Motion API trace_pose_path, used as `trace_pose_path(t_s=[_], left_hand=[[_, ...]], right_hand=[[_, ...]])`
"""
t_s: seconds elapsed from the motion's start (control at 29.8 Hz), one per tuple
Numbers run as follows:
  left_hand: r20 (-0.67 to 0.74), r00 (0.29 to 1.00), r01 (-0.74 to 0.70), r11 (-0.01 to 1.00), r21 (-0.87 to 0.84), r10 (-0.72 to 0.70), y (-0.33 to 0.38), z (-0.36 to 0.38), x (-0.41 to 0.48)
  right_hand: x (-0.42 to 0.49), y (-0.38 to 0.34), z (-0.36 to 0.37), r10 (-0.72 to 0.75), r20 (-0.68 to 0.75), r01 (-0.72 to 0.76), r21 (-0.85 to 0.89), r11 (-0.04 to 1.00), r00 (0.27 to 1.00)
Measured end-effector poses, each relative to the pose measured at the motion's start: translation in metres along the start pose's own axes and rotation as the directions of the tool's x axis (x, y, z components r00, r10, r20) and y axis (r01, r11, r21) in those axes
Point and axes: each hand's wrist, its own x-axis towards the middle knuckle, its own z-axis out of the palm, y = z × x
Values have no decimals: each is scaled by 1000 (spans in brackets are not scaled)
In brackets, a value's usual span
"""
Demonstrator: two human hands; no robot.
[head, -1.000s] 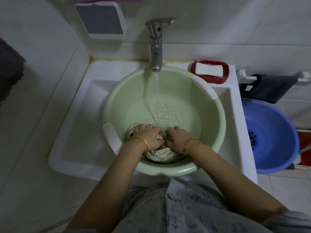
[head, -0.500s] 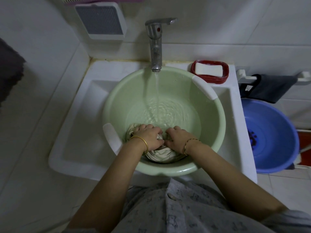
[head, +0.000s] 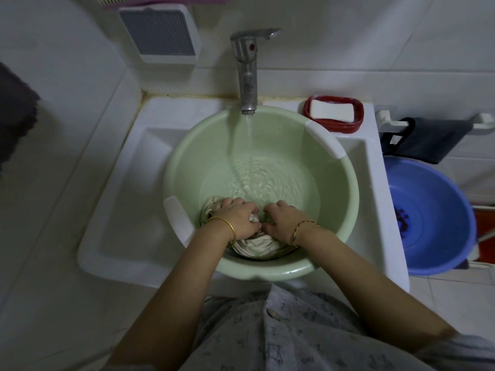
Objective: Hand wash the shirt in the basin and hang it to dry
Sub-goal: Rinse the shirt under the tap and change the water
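A white sink (head: 112, 210) sits in a tiled corner, with a wide gap between its left edge and the green basin (head: 337, 183) standing in it. The basin's near rim overhangs the sink's front edge. A blue tub (head: 442, 210) stands just right of the sink. The tap (head: 247, 76) runs water into the basin's far half, and rippled water lies between stream and hands. The cream shirt (head: 257, 246) is bunched against the near wall. The left hand (head: 238, 218) and right hand (head: 284, 218), almost touching, both grip it with curled fingers. Soap (head: 330, 111) rests in a red dish (head: 334, 127) on the sink's back right corner.
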Motion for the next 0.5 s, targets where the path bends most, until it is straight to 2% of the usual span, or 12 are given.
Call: trace_pose_path(t_s=[0.5], left_hand=[[4, 1000, 0, 1000, -2, 0, 0, 0, 0]], right_hand=[[0, 1, 0, -2, -5, 2, 3, 1000, 1000]])
